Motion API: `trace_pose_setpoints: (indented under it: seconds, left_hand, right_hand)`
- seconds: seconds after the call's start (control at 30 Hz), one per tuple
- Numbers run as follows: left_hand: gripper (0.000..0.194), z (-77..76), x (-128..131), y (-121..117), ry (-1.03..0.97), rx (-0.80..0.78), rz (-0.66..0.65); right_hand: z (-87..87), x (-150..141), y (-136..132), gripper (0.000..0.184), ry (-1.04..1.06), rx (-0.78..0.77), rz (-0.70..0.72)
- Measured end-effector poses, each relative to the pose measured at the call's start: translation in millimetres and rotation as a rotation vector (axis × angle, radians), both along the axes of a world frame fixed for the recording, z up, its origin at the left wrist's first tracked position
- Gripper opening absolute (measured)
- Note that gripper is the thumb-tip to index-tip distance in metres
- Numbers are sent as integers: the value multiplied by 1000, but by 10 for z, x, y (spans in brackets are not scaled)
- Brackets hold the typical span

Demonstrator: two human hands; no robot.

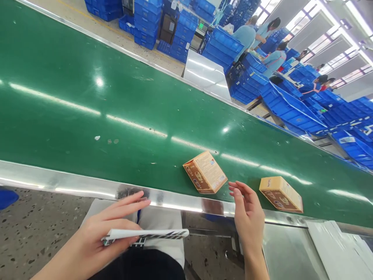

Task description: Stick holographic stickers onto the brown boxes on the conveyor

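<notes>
My left hand (113, 225) is over my lap at the near edge of the belt. Between its thumb and fingers it grips a thin white folded piece with a black grid pattern (163, 233), seen nearly edge-on; its exact kind is unclear. Nothing shows in my right hand (247, 212), whose fingers are apart and slightly curled. Just left of its fingertips a brown and cream printed carton (205, 173) lies on the green conveyor belt (131, 155), apart from the hand. A second, similar carton (281, 194) lies to the right of this hand.
A metal rail (175, 201) runs along the belt's near edge. White flat sheets (335, 249) lie on a metal surface at lower right. Beyond the belt stand stacked blue crates (147, 23), a metal table (205, 74) and several people (275, 60) in light blue.
</notes>
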State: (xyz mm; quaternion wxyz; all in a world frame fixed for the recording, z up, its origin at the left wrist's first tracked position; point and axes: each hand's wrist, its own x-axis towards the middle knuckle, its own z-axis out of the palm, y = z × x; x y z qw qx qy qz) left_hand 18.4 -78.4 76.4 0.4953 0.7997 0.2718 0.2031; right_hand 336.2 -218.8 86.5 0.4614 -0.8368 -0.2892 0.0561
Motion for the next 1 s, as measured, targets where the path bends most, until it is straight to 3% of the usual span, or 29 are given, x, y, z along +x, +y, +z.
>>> trace_pose_setpoints:
  seconds: [0.17,0.33,0.43,0.67,1.0]
  left_hand:
    - [24,-27,-53,35,-17,-3,-9]
    - [23,-5,-98,22,-51,-20,-17]
    - [25,38,-133,-4,-62,9,-35]
    - [30,156,-251,-48,-6,-14,-51]
    - [34,213,-225,-113,-34,38,-58]
  right_hand:
    - [-209,-382,-296,35,169,310,-267]
    - [-592,-1026,-297,36,734,276,-184]
    - [-700,-1237,-181,36,1023,297,-183]
    - [-605,-1285,-52,34,1342,415,-229]
    - [-486,-1305,136,29,1483,487,-281]
